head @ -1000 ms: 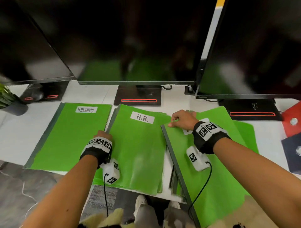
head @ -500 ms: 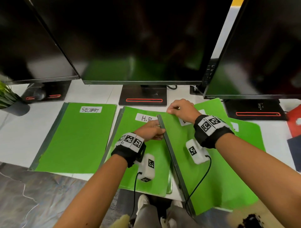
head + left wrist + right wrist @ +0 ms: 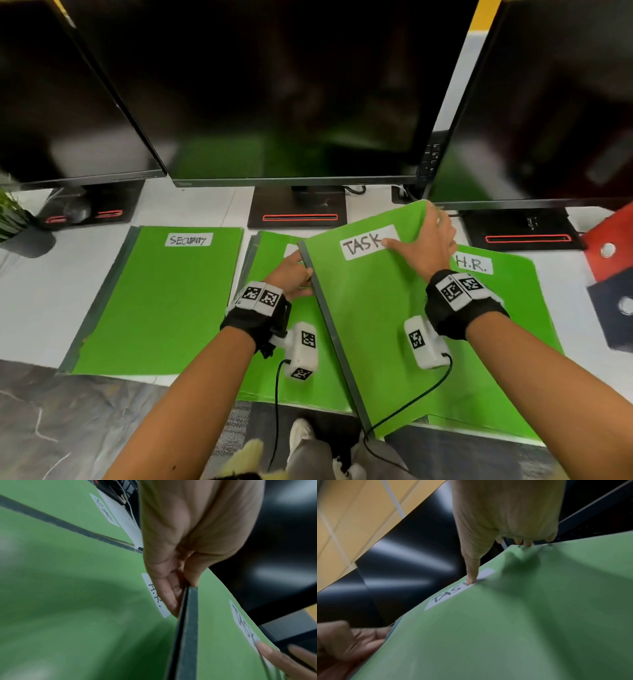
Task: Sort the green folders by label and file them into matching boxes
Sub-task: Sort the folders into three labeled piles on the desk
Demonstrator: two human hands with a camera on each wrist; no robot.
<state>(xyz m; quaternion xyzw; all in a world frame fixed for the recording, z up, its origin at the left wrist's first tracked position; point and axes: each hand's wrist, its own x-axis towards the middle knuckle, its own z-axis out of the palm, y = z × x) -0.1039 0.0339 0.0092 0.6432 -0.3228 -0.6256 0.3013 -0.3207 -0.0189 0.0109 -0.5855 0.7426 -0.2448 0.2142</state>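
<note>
Both forearms reach forward from the bottom of the head view, each with a black wrist strap carrying checkered markers and a white camera pod with a cable.

The left hand (image 3: 291, 274) is turned with its back up and to the left. Its thumb and fingers (image 3: 169, 596) pinch the dark left edge of the folder (image 3: 370, 325), thumb on top, fingers beneath.

The right hand (image 3: 430, 246) lies farther forward, at the folder's far edge. Its thumb stretches left and presses down on the folder's top face, while the other fingers (image 3: 528, 542) curl over the far edge, so the hand grips it.

The two hands are near each other, not touching.
</note>
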